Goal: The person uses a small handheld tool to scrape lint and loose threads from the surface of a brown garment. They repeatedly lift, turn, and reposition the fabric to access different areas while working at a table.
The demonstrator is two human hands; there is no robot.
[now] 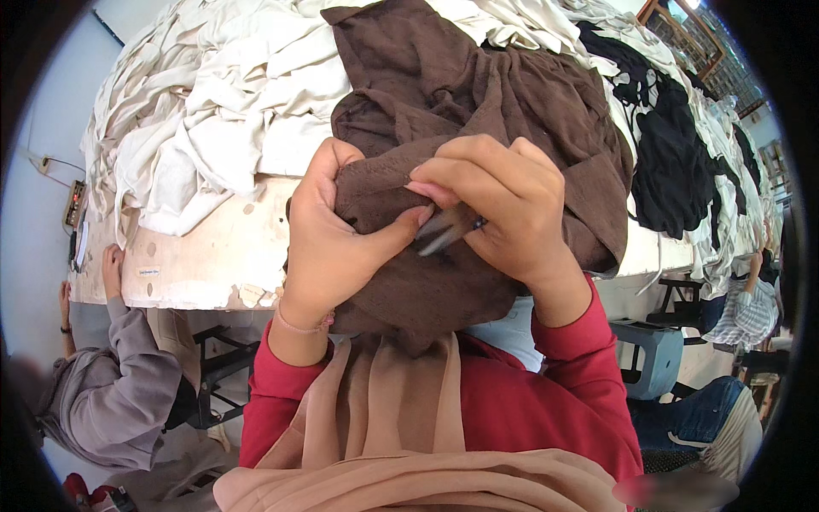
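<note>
A dark brown fabric garment (441, 102) is bunched up before me, its upper part lying over the table and its lower part hanging over the near edge. My left hand (345, 217) grips a folded edge of it, with the thumb lying along the cloth. Close beside that thumb, my right hand (505, 198) has its thumb and index finger pinched at the fabric. Small metal thread snips (441, 232), blurred, are held in the same hand, with the blades pointing toward my left thumb. Their handle is mostly hidden by the fingers.
White cloth pieces (224, 102) are heaped across the wooden table (198, 269), and black garments (672, 153) lie at the right. A person in a grey sleeve (128, 384) is at the left. Another in a checked shirt (745, 313) is far right, beyond a grey-blue plastic stool (652, 352).
</note>
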